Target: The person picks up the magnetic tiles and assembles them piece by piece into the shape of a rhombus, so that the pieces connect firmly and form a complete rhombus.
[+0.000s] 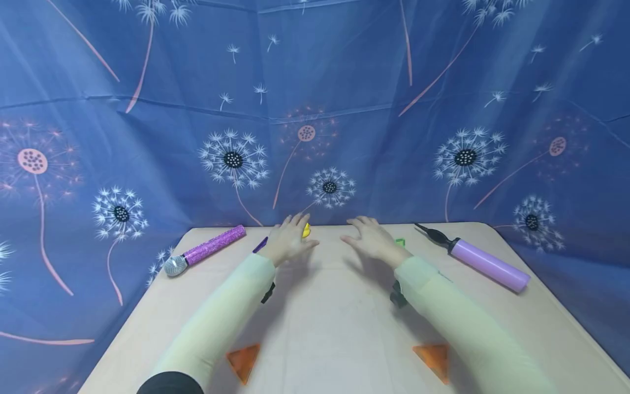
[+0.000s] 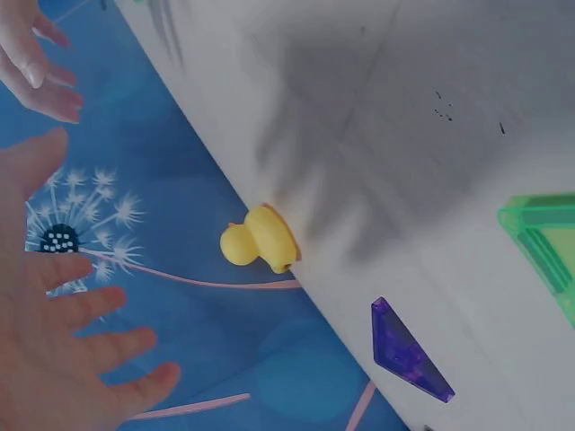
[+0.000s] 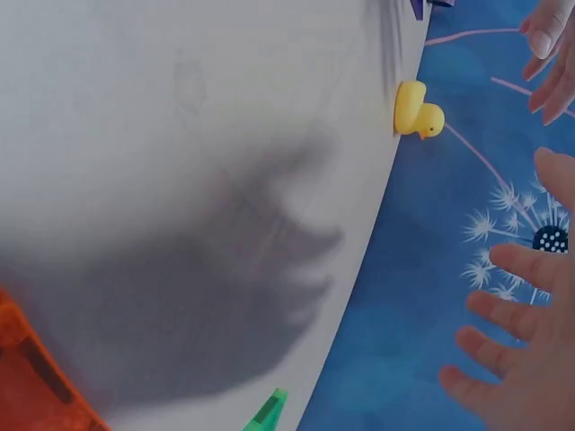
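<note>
My left hand is held above the far part of the table with fingers spread and nothing in them. My right hand hovers opposite it, also empty, palm turned inward. Partly hidden behind the left hand, a yellow rubber duck sits at the table's far edge. A purple translucent triangle lies beside it, to the left in the head view. A green translucent piece is under the left arm, hidden from the head view. Another green piece shows just behind the right wrist.
A glittery purple microphone lies at the left, and a lilac hand pump at the right. Two orange triangles lie near the front. A blue dandelion-print cloth hangs behind the pale table.
</note>
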Demonstrator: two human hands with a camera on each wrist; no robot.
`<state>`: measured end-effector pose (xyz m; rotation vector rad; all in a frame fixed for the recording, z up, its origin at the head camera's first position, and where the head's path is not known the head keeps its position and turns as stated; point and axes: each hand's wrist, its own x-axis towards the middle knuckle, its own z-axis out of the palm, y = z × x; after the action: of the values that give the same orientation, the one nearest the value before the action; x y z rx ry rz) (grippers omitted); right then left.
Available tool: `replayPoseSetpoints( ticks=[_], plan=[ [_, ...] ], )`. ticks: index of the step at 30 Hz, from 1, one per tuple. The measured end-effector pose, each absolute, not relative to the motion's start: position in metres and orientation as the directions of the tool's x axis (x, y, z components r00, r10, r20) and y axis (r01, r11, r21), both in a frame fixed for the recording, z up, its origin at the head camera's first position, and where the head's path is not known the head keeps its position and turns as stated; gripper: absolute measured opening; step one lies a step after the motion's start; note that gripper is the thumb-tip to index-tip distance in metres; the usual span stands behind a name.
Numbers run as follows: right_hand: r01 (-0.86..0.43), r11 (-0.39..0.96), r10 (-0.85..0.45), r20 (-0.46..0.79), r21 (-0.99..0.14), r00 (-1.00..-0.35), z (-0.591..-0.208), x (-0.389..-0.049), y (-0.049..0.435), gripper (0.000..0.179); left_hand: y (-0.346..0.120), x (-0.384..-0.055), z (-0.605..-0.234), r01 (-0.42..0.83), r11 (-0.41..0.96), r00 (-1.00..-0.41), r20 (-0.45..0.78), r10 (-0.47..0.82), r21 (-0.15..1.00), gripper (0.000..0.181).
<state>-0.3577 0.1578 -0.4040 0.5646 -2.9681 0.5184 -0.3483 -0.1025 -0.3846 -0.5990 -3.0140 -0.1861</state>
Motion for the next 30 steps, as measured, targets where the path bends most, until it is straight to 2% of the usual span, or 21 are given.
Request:
replayPoseSetpoints(
  ticks=[6,12,22,30],
  plan=[
    [-0.445,0.829,-0.405,0.185,-0.34,-0.896,-0.401,-0.35,0.158,0.063,-0.106,-0.337,-0.38,0.455,0.887,-0.887,0.124,0.444,0.081,0.069],
    [-0.53,0.765,-0.481,0.223,-0.364,-0.848,-0.397,-0.339,0.154,0.05,-0.111,-0.325,-0.379,0.557,0.83,-0.815,0.209,0.541,0.027,0.054],
    [-0.656,0.664,-0.599,0.269,-0.359,-0.754,-0.4,-0.315,0.146,0.043,-0.125,-0.3,-0.379,0.655,0.756,-0.724,0.296,0.624,0.008,0.051],
    [-0.724,0.599,-0.661,0.3,-0.342,-0.688,-0.406,-0.298,0.139,0.043,-0.136,-0.279,-0.381,0.682,0.728,-0.716,0.267,0.645,0.068,0.058]
  ],
)
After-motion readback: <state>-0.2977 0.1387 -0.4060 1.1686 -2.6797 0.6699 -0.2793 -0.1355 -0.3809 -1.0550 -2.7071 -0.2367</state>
